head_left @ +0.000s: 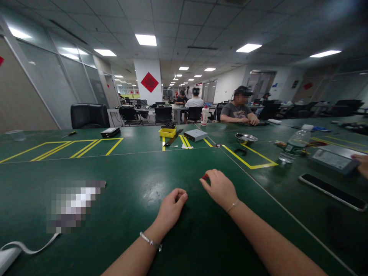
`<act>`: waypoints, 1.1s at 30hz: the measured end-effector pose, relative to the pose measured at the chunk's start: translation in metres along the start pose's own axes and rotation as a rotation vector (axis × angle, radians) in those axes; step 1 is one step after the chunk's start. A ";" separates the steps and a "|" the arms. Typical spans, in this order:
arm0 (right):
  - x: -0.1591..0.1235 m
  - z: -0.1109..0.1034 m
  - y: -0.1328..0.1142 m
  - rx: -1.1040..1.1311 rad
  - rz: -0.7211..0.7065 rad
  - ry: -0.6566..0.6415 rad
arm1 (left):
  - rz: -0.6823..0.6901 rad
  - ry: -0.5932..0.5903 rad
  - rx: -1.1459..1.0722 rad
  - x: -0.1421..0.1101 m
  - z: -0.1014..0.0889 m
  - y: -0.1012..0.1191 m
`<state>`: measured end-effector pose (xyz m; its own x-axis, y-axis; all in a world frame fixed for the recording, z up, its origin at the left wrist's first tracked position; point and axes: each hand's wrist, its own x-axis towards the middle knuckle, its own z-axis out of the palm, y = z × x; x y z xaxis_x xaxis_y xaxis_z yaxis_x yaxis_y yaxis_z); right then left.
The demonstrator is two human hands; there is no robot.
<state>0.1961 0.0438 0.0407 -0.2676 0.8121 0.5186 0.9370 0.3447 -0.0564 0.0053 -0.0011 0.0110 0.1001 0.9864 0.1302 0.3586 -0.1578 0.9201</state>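
Observation:
My right hand (220, 188) is held over the green table (126, 214), its thumb and fingers closed on a small red object (205, 176) with a dark part. Most of that object is hidden, so its kind cannot be made out. To its left and nearer to me, my left hand (171, 207) has its fingers curled in and the thumb against them. Whatever those fingers may hold is hidden. The two hands are apart, with bare table between them.
A blurred-out phone-like object (79, 205) with a white cable lies at left. Farther back are a yellow bin (167, 133), a grey metal box (195, 135) and a metal bowl (246, 138). Rightward stand a water bottle (296, 145), a phone (332, 191) and another person's hand (360, 164).

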 end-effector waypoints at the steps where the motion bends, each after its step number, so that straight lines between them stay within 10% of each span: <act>1: 0.003 -0.003 0.020 -0.050 0.096 -0.032 | -0.007 0.002 0.011 0.000 0.000 0.000; 8: -0.019 -0.013 0.168 -0.279 0.848 -0.277 | 0.001 -0.017 0.109 -0.001 0.001 -0.003; 15: -0.040 -0.009 0.196 -0.259 1.106 -0.264 | 0.029 -0.027 0.189 -0.002 0.001 -0.001; 25: -0.031 -0.008 0.178 -0.275 0.976 -0.189 | 0.057 -0.066 0.295 -0.004 -0.002 0.000; 33: 0.000 0.020 0.076 0.097 0.273 -0.144 | 0.076 -0.031 0.306 -0.004 -0.003 0.002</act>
<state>0.2629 0.0796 0.0194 -0.0446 0.9366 0.3475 0.9546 0.1426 -0.2617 0.0023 -0.0053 0.0131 0.1641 0.9702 0.1784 0.6111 -0.2419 0.7537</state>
